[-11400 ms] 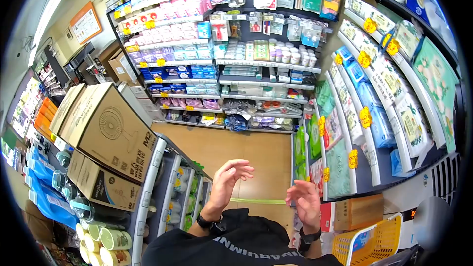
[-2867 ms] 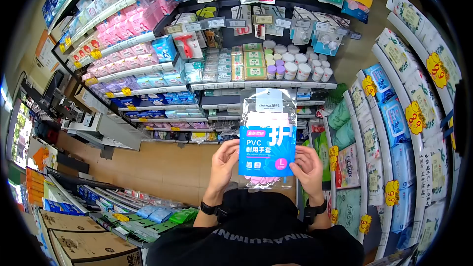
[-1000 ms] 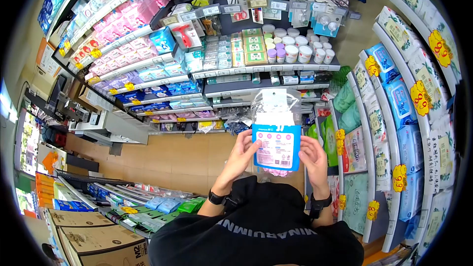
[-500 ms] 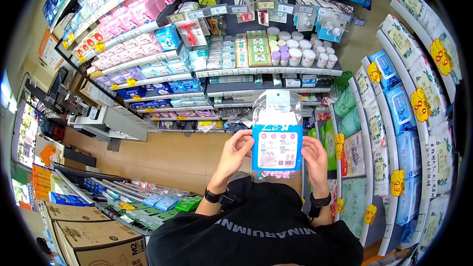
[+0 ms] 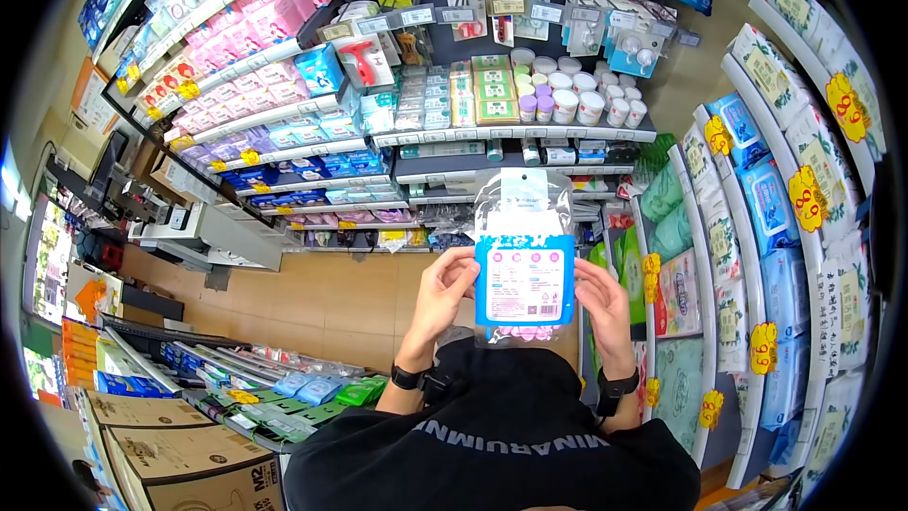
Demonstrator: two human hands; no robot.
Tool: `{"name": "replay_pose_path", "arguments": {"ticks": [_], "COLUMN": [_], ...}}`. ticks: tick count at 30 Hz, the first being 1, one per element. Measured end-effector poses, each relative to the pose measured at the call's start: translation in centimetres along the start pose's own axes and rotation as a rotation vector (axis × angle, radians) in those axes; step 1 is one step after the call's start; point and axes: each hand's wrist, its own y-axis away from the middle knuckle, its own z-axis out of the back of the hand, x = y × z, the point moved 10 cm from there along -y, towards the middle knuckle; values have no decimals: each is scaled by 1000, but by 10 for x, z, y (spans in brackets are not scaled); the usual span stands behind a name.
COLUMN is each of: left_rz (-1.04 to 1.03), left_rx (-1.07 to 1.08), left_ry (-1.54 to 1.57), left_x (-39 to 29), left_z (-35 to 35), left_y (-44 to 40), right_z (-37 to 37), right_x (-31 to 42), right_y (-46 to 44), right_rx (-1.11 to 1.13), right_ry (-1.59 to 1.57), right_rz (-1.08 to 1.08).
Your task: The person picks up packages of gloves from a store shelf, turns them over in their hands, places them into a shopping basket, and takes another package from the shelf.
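Note:
A clear plastic packet (image 5: 523,283) with a blue and white printed label faces me upright, held between both hands. Small pink items show through its bottom end, and a pale hang tab sits at its top. My left hand (image 5: 443,295) pinches the packet's left edge with thumb and bent fingers. At the opposite edge, my right hand (image 5: 602,308) grips with thumb and fingers; its fingertips are partly behind the packet. Both wrists wear black bands.
Ahead stands a shelf (image 5: 515,136) with tubs, boxes and hanging goods. Shelves with wrapped packs (image 5: 771,203) and yellow price tags rise close on my right. Cardboard boxes (image 5: 180,445) stand at lower left, beside a low rack (image 5: 284,402). Tiled floor (image 5: 312,308) lies beyond.
The packet has shifted slightly to the left, and its top has tipped a little. Both hands keep their hold on its edges.

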Motion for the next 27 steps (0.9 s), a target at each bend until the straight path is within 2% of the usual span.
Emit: {"name": "replay_pose_path", "arguments": {"ticks": [27], "left_rz": [43], "left_rx": [-10], "left_ry": [0], "left_x": [-4], "left_z": [8], "left_y": [-3], "right_z": [-7], "right_x": [2], "right_y": [-4], "right_rx": [54], "right_ry": [18], "right_rz": [-21]}}
